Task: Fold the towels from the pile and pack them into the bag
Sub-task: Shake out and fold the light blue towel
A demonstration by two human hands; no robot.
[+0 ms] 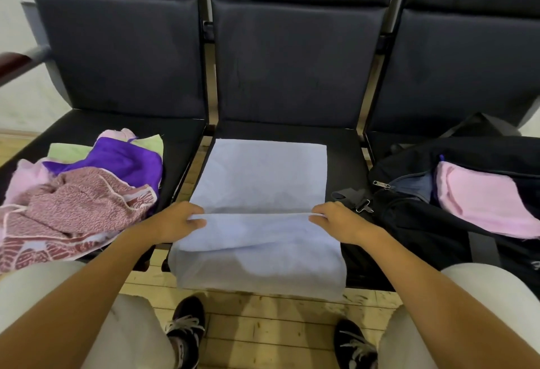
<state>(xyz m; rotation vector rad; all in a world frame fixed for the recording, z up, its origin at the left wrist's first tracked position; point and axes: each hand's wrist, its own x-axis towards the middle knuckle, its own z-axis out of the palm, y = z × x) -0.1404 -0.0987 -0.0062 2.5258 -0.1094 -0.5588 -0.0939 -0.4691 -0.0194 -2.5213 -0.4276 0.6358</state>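
A pale blue towel (263, 175) lies spread on the middle seat, its near part hanging over the seat's front edge. My left hand (175, 222) pinches the left end of the towel's raised near edge. My right hand (336, 221) pinches the right end of that edge, so the edge is lifted in a straight line between them. On the left seat lies a pile of towels (84, 190): a red patterned one on top, with purple, pink and light green ones beneath. A black bag (432, 222) stands open on the right seat with a folded pink towel (485, 205) inside.
Three dark padded seats (292, 76) stand joined in a row with tall backs. A bag strap with a metal clip (359, 202) lies near my right hand. Below are a wooden floor (263, 325), my knees and my dark shoes.
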